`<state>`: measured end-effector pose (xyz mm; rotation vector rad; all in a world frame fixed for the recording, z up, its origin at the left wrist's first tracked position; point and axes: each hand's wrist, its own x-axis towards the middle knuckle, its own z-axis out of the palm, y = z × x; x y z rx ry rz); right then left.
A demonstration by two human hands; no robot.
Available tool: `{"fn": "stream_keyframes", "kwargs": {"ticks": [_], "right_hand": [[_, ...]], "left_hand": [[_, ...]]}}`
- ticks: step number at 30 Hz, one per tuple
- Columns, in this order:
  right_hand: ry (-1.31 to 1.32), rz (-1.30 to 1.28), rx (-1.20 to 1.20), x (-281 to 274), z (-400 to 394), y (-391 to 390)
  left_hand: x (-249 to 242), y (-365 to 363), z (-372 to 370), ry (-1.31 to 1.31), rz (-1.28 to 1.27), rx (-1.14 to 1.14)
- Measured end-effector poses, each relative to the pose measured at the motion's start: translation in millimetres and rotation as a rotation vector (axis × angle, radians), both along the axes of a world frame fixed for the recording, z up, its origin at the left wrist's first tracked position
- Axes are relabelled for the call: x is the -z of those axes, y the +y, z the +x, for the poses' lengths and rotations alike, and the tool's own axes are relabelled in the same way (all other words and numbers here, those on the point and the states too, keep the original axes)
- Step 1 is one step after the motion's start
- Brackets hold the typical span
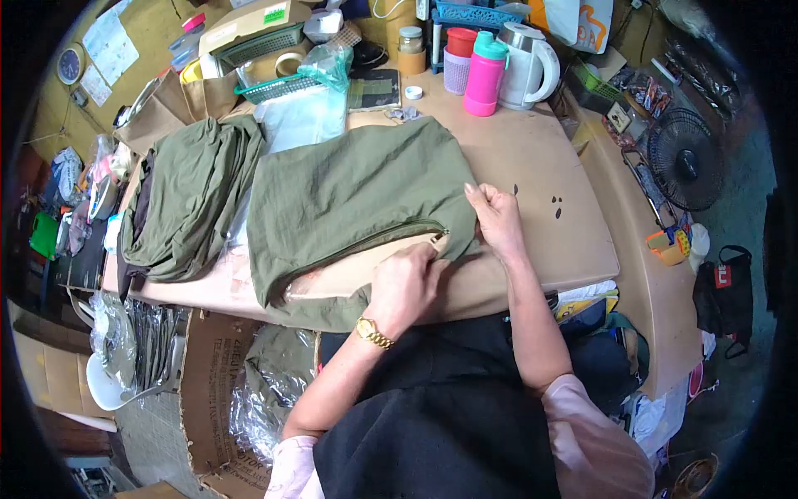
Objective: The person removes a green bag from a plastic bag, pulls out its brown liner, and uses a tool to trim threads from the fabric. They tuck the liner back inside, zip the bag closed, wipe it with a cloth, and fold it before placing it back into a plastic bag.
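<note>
An olive-green zippered cloth piece (357, 179) lies spread on the brown-covered table, with a long curved opening along its near side. Tan surface shows through that gap. My left hand (406, 287), a gold watch on its wrist, has its fingers closed at the right end of the opening, right by the zipper slider (437, 238). Whether they grip the slider or just the cloth edge beside it is partly hidden. With thumb and fingers pinched, my right hand (497, 218) holds the right edge of the same cloth.
A folded pile of olive-green fabric items (195, 195) lies to the left. At the back stand a pink bottle (484, 79), an electric kettle (525, 66) and baskets. A cardboard box (212, 382) sits below the table's front edge; a black fan (686, 158) is at right.
</note>
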<state>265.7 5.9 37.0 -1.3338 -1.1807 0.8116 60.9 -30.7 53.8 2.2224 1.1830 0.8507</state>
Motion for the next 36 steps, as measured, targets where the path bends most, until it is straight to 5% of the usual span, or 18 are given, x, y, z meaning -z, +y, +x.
{"fn": "stream_keyframes", "kwargs": {"ticks": [2, 5, 7, 11, 13, 19, 21, 27, 33, 36], "right_hand": [[0.103, 0.030, 0.039, -8, 3, -14], [0.128, -0.276, -0.074, -1, 17, -39], [0.416, -0.517, -0.318, -3, 5, -56], [0.638, -0.282, -0.320, 25, -41, -53], [0.551, -0.026, -0.281, 30, -55, -50], [0.864, -0.046, -0.297, 30, -68, -58], [0.949, -0.074, -0.291, 35, -72, -60], [0.732, -0.049, -0.262, 45, -78, -65], [0.952, -0.161, -0.301, 33, -78, -68], [1.057, -0.261, -0.340, 31, -74, -65]], "left_hand": [[-2, 4, -7, -0.144, -0.127, -0.038], [12, 15, -27, -0.400, -0.417, -0.001], [-1, 11, -31, -0.393, -0.452, 0.008], [-28, -7, -22, -0.157, -0.239, -0.079], [-29, -8, -15, -0.082, 0.092, -0.185], [-27, 11, -29, 0.062, -0.177, -0.195], [-27, 5, -17, -0.163, 0.202, -0.214], [-18, 10, -21, -0.114, 0.022, -0.209], [-1, 20, -23, -0.385, -0.173, -0.185], [-8, 15, -22, -0.322, -0.202, -0.120]]}}
